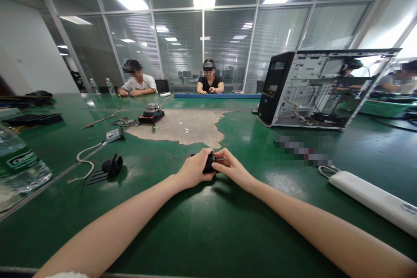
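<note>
Both of my hands meet at the middle of the green table (195,226), around a small black part (209,163) whose exact kind I cannot make out. My left hand (195,166) wraps round it from the left, thumb on top. From the right, my right hand (230,166) pinches its side between thumb and fingertips. Much of the part is hidden by the fingers. To the left lies another black plastic piece (112,163) with a round body and a slotted flat end. Behind it is a metal part (115,134) with a pale cable.
An open computer case (280,89) stands at the right, near a white power strip (371,197). A water bottle (21,160) is at the left. A bare tan patch (195,126) of tabletop lies ahead, with a black and orange device (151,114) on it. Several people sit around the table.
</note>
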The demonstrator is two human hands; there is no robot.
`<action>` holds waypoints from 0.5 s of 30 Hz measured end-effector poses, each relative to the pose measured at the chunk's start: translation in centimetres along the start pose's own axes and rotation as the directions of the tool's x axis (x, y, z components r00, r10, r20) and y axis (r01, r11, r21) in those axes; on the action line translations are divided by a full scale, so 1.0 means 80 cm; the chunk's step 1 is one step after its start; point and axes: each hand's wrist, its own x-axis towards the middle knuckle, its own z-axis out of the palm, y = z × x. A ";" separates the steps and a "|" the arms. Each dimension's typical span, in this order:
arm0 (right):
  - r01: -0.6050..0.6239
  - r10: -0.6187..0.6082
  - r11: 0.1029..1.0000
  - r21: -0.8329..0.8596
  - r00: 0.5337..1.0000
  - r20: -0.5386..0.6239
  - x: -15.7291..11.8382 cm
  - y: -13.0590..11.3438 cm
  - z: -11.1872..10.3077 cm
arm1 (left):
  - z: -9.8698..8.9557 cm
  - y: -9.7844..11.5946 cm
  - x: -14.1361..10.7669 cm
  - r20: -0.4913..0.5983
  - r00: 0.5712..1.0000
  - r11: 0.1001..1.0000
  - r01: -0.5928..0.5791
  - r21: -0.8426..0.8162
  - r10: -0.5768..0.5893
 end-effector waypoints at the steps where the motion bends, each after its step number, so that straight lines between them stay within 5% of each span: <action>1: -0.008 0.008 1.000 0.002 1.000 -0.013 0.000 0.000 0.000 | 0.000 0.000 0.000 -0.001 1.000 1.000 -0.001 -0.002 0.001; 15: 0.016 -0.016 1.000 -0.018 1.000 0.011 -0.001 0.003 0.001 | -0.009 0.008 -0.003 0.037 0.999 1.000 -0.004 0.029 0.003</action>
